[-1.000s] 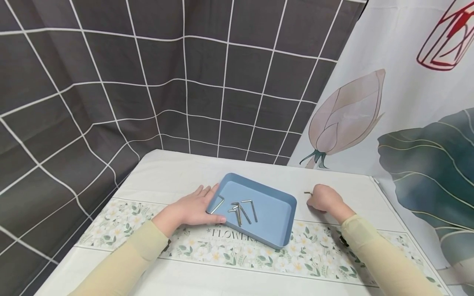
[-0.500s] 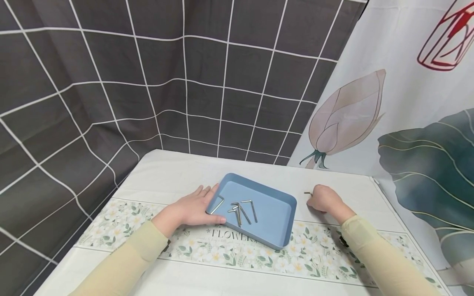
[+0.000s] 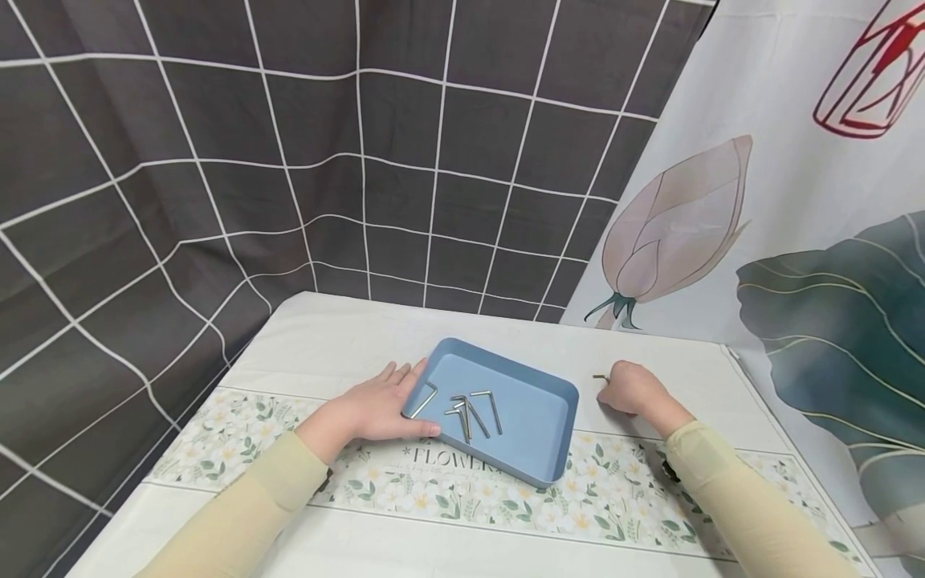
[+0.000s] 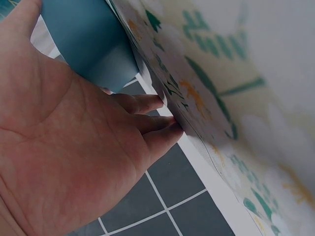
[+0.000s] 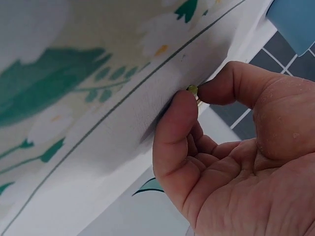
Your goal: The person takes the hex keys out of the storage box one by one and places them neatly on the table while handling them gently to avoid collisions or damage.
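A shallow blue tray (image 3: 527, 425) rests at an angle on the table, with several L-shaped hex keys (image 3: 495, 413) lying inside it. My left hand (image 3: 376, 405) is at the tray's left corner, fingers straight along its left side and thumb along the front wall. In the left wrist view the palm (image 4: 69, 142) faces the camera, beside the blue wall. To the right of the tray, my right hand (image 3: 636, 387) pinches a hex key (image 3: 601, 377) close over the cloth; its short end pokes out past the fingers. The right wrist view shows its tip (image 5: 192, 90) between thumb and forefinger.
A white tablecloth (image 3: 347, 321) with a printed floral band covers the table. Behind hangs a dark gridded curtain (image 3: 397, 193); a white curtain with a large flower print (image 3: 672, 225) hangs at the right. The table's right edge lies beyond my right hand.
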The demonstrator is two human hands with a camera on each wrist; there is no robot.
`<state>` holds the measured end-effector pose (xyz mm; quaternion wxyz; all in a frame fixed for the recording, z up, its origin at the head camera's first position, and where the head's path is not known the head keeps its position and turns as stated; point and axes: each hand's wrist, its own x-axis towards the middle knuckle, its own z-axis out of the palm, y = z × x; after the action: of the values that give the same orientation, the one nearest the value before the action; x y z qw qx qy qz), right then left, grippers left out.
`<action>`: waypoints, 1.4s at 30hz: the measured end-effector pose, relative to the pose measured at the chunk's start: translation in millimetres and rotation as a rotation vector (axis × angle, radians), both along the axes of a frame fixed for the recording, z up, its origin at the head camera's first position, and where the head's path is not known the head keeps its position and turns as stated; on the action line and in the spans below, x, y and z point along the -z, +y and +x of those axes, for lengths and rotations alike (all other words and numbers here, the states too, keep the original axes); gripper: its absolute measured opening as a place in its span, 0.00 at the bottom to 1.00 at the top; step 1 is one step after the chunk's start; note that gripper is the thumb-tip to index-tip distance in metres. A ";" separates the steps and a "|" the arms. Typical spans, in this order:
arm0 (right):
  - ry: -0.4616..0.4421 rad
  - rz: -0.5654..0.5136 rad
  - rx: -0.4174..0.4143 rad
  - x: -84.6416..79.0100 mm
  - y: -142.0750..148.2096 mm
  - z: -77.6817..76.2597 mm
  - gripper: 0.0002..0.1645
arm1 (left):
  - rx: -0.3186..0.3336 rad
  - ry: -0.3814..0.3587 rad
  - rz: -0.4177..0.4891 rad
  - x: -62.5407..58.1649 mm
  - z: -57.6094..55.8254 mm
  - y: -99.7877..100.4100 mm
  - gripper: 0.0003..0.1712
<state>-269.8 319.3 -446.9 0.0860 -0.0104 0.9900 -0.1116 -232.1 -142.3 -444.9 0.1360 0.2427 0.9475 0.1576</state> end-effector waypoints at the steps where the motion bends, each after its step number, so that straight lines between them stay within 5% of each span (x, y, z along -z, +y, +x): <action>1: -0.002 0.002 -0.001 -0.1 0.0 -0.1 0.10 | 0.000 -0.001 0.001 -0.2 0.2 0.0 0.75; 25: -0.041 0.030 -0.010 -16.5 -3.5 3.7 0.14 | 0.006 0.009 -0.003 2.5 -1.1 -1.0 0.75; 34: 0.011 -0.004 -0.087 -35.2 -16.7 10.7 0.21 | 0.010 0.010 -0.001 5.4 -3.1 -1.1 0.75; 38: 0.039 -0.019 -0.102 -40.9 -24.4 12.0 0.17 | 0.010 0.011 0.002 7.0 -3.8 -1.0 0.75; 42: 0.085 -0.030 -0.122 -46.5 -34.2 14.5 0.28 | 0.007 0.011 0.006 7.0 -3.7 -1.2 0.76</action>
<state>-255.4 285.2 -400.4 0.0503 -0.0767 0.9885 -0.1202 -235.8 -143.5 -451.9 0.1307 0.2474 0.9469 0.1587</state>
